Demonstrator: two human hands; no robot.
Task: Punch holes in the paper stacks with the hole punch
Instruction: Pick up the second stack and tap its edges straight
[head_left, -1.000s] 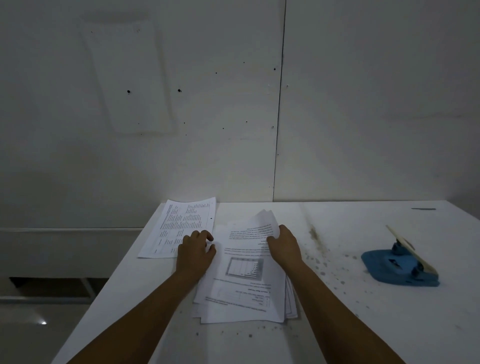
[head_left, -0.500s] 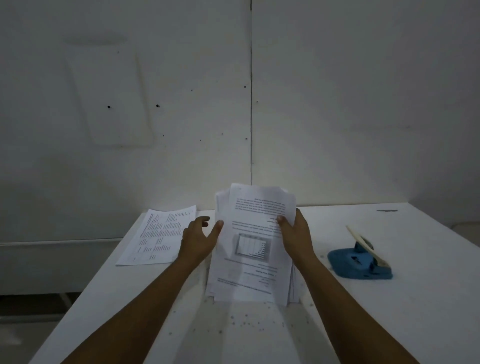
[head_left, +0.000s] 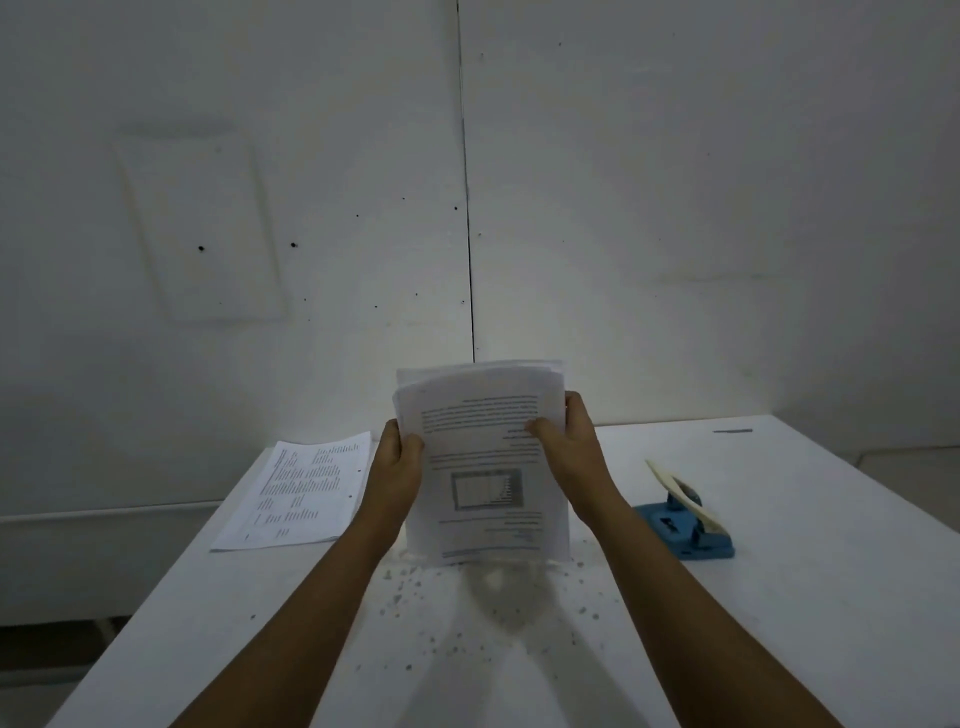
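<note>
A stack of printed sheets (head_left: 483, 483) stands upright on its lower edge on the white table (head_left: 779, 597), a chart showing on the front page. My left hand (head_left: 397, 467) grips its left edge and my right hand (head_left: 569, 447) grips its right edge, thumb across the front. A blue hole punch (head_left: 685, 522) with a pale lever raised sits to the right, apart from both hands. A second paper stack (head_left: 304, 488), with punched holes along its right edge, lies flat on the table at the left.
Small paper punch-outs (head_left: 415, 597) are scattered on the table in front of the upright stack. A white wall stands right behind the table. The table's left edge drops off beside the flat stack. A thin dark object (head_left: 732, 431) lies at the far right.
The stack lay loose and flat on the table; both hands have gathered it and stood it upright on its lower edge. My left hand has closed on the left edge.
</note>
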